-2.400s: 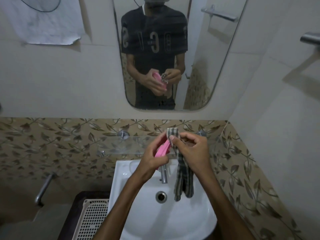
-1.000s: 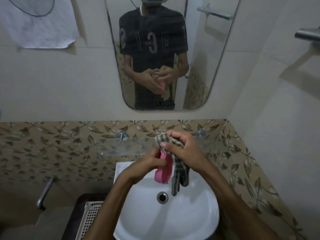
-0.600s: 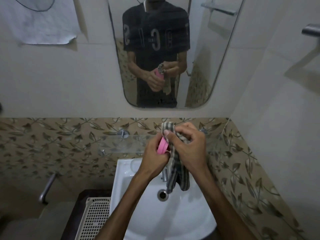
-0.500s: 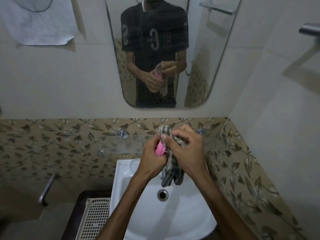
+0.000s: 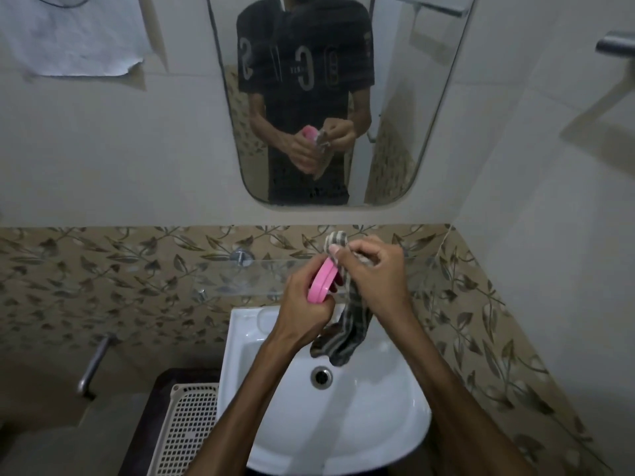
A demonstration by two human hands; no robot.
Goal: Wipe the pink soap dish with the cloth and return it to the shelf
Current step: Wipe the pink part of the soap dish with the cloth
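Above the basin, left hand clamps pink soap dish by its lower end, edge-on. Right hand pinches cloth against its upper rim. Dish looks light, rigid, likely slick; cloth limp. Glass shelf just behind.

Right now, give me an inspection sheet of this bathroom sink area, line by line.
Surface: white sink, basin bare around the drain; glass shelf above it, nothing seen on it.
Job's things: pink soap dish held on edge above the sink; striped cloth pressed against it, its tail hanging down.
Clutter: white perforated basket left of the sink.
Grippers: left hand grips the dish; right hand grips the cloth.
Cables: nothing seen.
Surroundings: mirror, leaf-patterned tiles, paper sheet on the wall.
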